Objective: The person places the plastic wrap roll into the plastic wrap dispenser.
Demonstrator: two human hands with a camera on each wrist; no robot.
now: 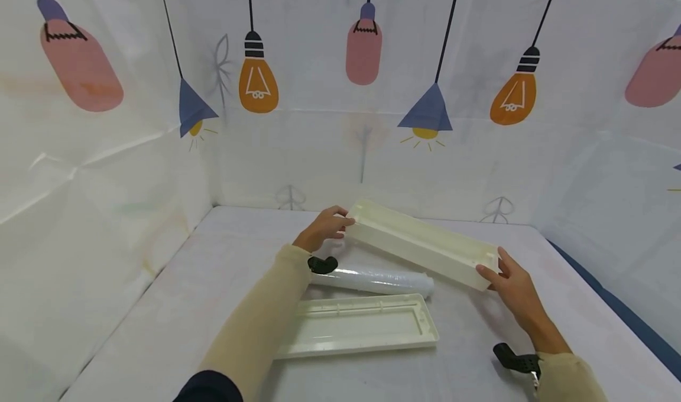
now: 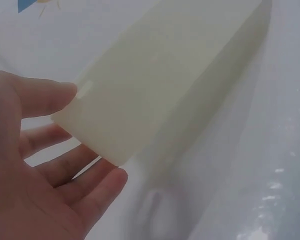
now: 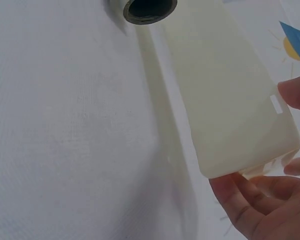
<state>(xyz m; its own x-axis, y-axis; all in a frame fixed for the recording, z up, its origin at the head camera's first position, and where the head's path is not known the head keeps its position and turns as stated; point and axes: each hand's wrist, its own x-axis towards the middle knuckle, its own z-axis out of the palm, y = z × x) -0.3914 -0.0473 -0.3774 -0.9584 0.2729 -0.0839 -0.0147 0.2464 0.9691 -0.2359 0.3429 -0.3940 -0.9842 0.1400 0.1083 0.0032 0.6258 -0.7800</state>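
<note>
A long cream plastic box (image 1: 420, 242), open on top, is held at both ends just above the white table, casting a shadow on it. My left hand (image 1: 332, 224) grips its far-left end, thumb on one side and fingers under it (image 2: 92, 135). My right hand (image 1: 502, 275) holds the near-right end the same way (image 3: 270, 145). The box's pale underside fills both wrist views (image 2: 165, 75) (image 3: 225, 90). A roll of clear film (image 1: 378, 281) lies on the table below the box, its hollow core end (image 3: 149, 9) showing.
A flat cream lid (image 1: 362, 325) lies in front of the roll, near my left forearm. The white table (image 1: 175, 307) is walled at the back and both sides by sheeting printed with lamps. A dark blue strip (image 1: 628, 316) runs along the right edge.
</note>
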